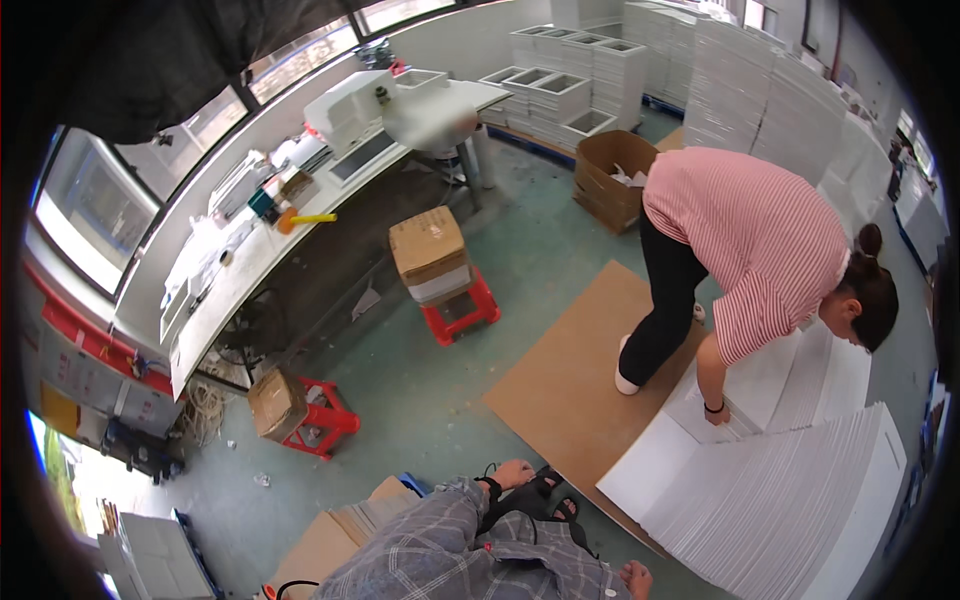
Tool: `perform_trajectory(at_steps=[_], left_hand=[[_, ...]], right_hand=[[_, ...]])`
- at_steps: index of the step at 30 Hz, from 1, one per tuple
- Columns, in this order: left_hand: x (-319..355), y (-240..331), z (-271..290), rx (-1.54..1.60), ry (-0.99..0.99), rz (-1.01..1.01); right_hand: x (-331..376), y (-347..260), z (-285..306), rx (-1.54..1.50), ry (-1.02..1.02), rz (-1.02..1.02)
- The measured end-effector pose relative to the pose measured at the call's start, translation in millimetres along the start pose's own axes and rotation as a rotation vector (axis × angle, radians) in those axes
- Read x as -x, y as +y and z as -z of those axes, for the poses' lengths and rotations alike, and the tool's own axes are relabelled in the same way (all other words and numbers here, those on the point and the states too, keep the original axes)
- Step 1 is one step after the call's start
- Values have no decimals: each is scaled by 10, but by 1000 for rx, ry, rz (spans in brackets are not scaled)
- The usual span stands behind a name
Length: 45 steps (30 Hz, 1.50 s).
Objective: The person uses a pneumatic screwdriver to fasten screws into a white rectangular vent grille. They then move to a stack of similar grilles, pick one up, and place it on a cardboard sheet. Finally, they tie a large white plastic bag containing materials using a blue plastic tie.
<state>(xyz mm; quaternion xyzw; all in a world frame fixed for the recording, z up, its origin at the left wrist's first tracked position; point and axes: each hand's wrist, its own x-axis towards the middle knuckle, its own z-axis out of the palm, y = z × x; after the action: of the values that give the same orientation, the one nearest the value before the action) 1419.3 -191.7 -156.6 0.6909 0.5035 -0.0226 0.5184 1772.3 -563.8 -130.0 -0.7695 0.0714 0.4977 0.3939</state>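
Observation:
My left hand (515,473) hangs beside my plaid sleeve, a black band at its wrist. It looks loosely open, with nothing visible in it, above the floor near my black sandals (556,492). Low in the view, my right hand (635,578) shows only in part beside my shirt, and its fingers are mostly hidden. The near end of a long row of thin white panels (740,500) lies to its right. At that row another person (750,240) in a red-and-white striped top bends down, one hand (717,413) on the white panels.
A brown cardboard sheet (570,370) lies on the green floor. Cartons sit on red stools (462,308), (322,420). A long white worktable (250,275) lines the windows. An open carton (600,195) and wrapped white stacks (720,90) stand behind. Flattened cardboard (325,545) lies left of me.

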Motion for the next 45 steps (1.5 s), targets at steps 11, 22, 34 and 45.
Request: perform_trajectory(at_steps=[11, 22, 34, 45], left_hand=[[1206, -686, -171, 275, 554, 354], [1410, -1967, 829, 504, 644, 231], [2180, -3073, 2062, 928, 1014, 360], [2989, -3930, 2000, 1526, 1320, 698]], right_hand=[[-588, -1651, -817, 708, -464, 213], [-617, -2468, -3411, 726, -672, 279], [616, -2591, -7024, 1095, -825, 350], [1572, -1794, -10258, 1574, -1074, 398]])
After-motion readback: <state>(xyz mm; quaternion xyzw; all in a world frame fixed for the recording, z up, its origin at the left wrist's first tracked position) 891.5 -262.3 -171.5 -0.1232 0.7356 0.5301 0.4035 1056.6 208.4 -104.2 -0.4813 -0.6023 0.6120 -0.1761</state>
